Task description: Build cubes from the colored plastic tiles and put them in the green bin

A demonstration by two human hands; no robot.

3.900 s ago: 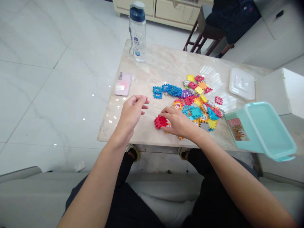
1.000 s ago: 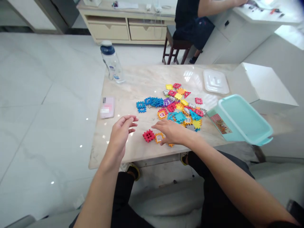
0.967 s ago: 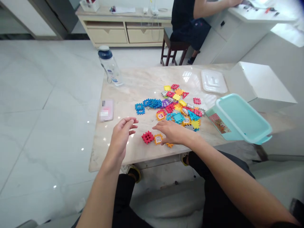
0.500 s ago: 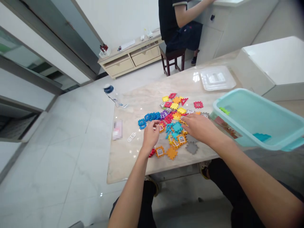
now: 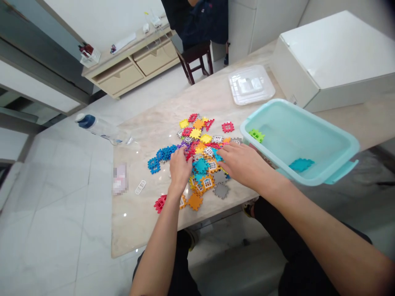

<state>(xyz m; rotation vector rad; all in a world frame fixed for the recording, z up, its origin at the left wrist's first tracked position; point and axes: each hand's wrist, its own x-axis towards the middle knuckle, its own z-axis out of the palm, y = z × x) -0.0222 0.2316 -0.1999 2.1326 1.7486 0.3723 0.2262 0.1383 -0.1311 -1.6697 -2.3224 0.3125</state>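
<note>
A heap of toothed plastic building tiles in many colours lies on the table, several with white window inserts. My left hand [image 5: 180, 170] is at the heap's left side, fingers a little bent and apart, touching or just over the purple tiles [image 5: 184, 144] and red tiles. A row of blue tiles [image 5: 166, 153] lies beyond it. My right hand [image 5: 242, 162] reaches over the right side with fingers stretched out, close to a turquoise tile [image 5: 202, 165] and red tiles. Its fingertips hide some pieces. Orange tiles [image 5: 195, 201] and grey tiles [image 5: 221, 190] lie nearer me.
To the right, a light-blue tub [image 5: 321, 135] holds a green tile [image 5: 256, 135] and a blue tile [image 5: 301, 164]. Behind it are a clear lid [image 5: 251, 84] and a white box [image 5: 336, 53]. A bottle [image 5: 98, 126] stands at the left edge; a person [image 5: 200, 20] sits beyond.
The view has turned right, so everything sits further left. My left hand has moved further onto the tiles. Pieces near my right hand have shifted, and a red stack at the front left shows more.
</note>
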